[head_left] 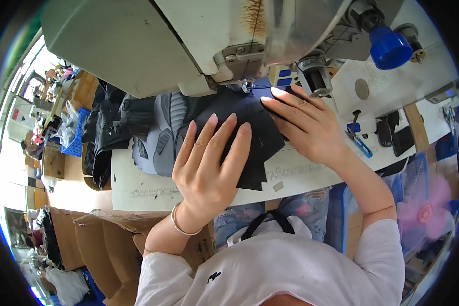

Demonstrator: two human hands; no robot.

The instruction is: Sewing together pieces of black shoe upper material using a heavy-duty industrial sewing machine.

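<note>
My left hand (pixel 206 163) lies with fingers spread over dark fabric. It rests where a grey-and-black sewn piece (pixel 160 135) with ribbed and textured panels meets a plain black fabric piece (pixel 252 153). Farther right, my right hand (pixel 308 125) is laid out flat, its fingertips on the black fabric's right part, close to the presser foot (pixel 247 86) of a sewing machine (pixel 214 30). The fabric's far edge runs in under the machine head. Neither hand grips anything; the needle tip is too small to make out.
Several dark sewn pieces (pixel 104 127) are heaped at the left table end. Blue-handled thread snips (pixel 362 145) and a black mouse-like object (pixel 384 133) lie to the right. An open cardboard box (pixel 104 250) stands lower left; a pink fan (pixel 426 214) is lower right.
</note>
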